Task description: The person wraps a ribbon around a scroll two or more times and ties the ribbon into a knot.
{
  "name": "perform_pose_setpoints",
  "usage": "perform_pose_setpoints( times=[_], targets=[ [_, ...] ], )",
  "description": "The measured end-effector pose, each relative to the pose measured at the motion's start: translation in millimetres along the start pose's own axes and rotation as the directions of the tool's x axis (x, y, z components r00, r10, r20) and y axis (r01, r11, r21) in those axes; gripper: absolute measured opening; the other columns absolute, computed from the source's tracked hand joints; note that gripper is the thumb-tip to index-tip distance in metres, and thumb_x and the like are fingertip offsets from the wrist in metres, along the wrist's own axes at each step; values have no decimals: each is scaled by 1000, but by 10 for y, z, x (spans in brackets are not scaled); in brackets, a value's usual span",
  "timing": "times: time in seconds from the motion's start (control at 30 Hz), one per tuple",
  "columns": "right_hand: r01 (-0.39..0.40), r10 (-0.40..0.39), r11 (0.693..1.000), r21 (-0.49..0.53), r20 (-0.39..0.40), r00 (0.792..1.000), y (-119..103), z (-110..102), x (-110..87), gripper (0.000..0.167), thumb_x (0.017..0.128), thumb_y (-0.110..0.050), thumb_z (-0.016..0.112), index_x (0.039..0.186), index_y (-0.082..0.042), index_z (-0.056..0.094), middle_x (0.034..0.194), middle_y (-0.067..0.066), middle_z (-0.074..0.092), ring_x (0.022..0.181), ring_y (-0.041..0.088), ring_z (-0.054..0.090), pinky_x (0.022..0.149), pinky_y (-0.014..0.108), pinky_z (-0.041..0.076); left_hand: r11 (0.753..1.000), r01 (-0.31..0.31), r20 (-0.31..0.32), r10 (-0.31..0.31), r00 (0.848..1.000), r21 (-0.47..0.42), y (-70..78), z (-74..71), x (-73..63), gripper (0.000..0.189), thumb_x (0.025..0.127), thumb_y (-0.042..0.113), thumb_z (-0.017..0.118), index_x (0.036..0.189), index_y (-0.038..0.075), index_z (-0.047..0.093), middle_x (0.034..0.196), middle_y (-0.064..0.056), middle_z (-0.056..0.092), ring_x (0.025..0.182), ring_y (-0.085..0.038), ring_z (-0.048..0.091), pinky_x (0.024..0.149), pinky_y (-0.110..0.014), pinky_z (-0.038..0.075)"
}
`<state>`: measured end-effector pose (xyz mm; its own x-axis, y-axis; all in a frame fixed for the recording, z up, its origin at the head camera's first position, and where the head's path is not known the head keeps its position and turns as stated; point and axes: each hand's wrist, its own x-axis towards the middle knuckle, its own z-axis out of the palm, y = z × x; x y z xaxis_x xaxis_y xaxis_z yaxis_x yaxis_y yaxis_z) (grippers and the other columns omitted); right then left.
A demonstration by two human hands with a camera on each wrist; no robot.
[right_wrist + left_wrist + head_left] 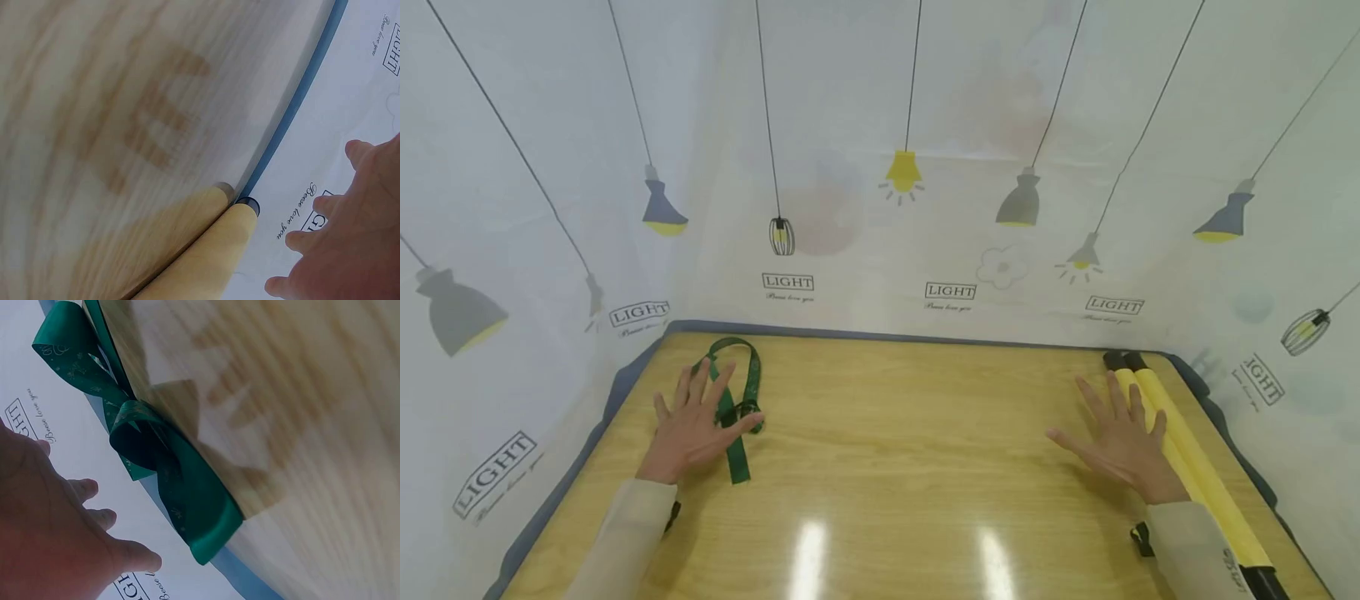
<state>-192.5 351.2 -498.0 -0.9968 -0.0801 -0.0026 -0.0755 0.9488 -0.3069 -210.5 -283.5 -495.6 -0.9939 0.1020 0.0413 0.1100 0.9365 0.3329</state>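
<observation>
My left hand (694,429), fingers spread wide, hovers above the left part of the table, overlapping a green ribbon (753,375) in the head view. The ribbon is looped and twisted, with a loose flat tail toward me; the left wrist view shows small pale print on the ribbon (181,469). On the other side my right hand (1123,442) is spread too, palm down and holding nothing. Beside it lie two yellow rods (1206,483) with black ends, side by side along the right edge; the hand hides part of them. Both hands cast shadows on the tabletop.
The wooden table (895,433) has a glossy surface with two bright reflections near me. A blue-grey edging (865,336) runs round its back and sides. White sheeting (857,108) printed with lamps stands behind it and on both sides.
</observation>
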Motion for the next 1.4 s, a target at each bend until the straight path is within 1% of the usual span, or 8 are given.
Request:
perform_pose_setpoints(
  times=[0.3, 0.53, 0.63, 0.87, 1.0, 1.17, 1.3, 1.4],
  targets=[
    [15, -15, 1000, -2, -8, 1000, -38, 3, 36, 102, 91, -77, 52, 166, -29, 4, 169, 21, -19, 149, 65, -5, 99, 91, -4, 1000, -24, -2, 24, 1000, -11, -62, -2, -2, 99, 92, 75, 55, 166, 32, 4, 172, -21, 3, 157, -51, -4, 110, -85, 3],
    [66, -64, 994, 82, -28, 998, -93, 13, 90, 101, 92, -70, 59, 167, -26, 7, 171, 17, -17, 151, 63, -3, 103, 89, 1, 992, -86, 33, 89, 995, -89, -127, -104, -42, 96, 96, 66, 58, 167, 24, 8, 172, -23, 1, 157, -50, -4, 111, -80, 21],
    [89, -86, 991, 102, -40, 996, -140, 6, 98, 101, 92, -67, 63, 166, -23, 11, 171, 22, -10, 149, 65, 5, 104, 87, 8, 988, -116, 23, 119, 993, -104, -149, -125, -64, 96, 94, 66, 61, 166, 21, 16, 170, -23, 10, 156, -49, 6, 109, -77, 30],
    [137, -132, 978, 160, -38, 991, -225, -2, 122, 101, 92, -59, 68, 166, -21, 12, 169, 29, 7, 146, 65, 15, 106, 84, 16, 976, -167, 21, 171, 985, -143, -98, -150, -110, 85, 91, 65, 66, 153, 10, 46, 158, -20, 39, 147, -47, 34, 110, -68, 38],
    [142, -142, 961, 236, -17, 990, -302, 29, 101, 99, 92, -54, 70, 166, -23, 11, 169, 28, 8, 146, 66, 15, 102, 87, 15, 966, -211, 27, 217, 976, -151, -25, -165, -152, 64, 93, 51, 73, 140, 10, 60, 147, -19, 51, 135, -44, 49, 106, -64, 44],
    [142, -159, 932, 332, 25, 987, -392, 60, 62, 98, 95, -51, 68, 166, -24, 7, 171, 24, 3, 150, 62, 9, 105, 87, 10, 947, -277, 99, 295, 950, -160, 21, -175, -195, 35, 93, 21, 77, 126, 11, 71, 136, -16, 59, 121, -37, 58, 98, -55, 51],
    [171, -196, 907, 384, 27, 980, -449, 90, 49, 95, 97, -47, 68, 166, -22, 7, 171, 24, 3, 152, 59, 7, 109, 84, 8, 937, -309, 132, 331, 934, -160, 2, -179, -197, 31, 91, 7, 77, 121, 12, 73, 128, -10, 62, 112, -29, 60, 92, -48, 53],
    [193, -222, 888, 418, 20, 975, -490, 135, 37, 95, 97, -44, 68, 166, -21, 7, 171, 25, 6, 153, 56, 7, 112, 81, 8, 938, -296, 140, 323, 936, -181, -31, -165, -200, 35, 87, -1, 75, 119, 14, 72, 123, -7, 64, 104, -24, 61, 89, -44, 53]
  ],
)
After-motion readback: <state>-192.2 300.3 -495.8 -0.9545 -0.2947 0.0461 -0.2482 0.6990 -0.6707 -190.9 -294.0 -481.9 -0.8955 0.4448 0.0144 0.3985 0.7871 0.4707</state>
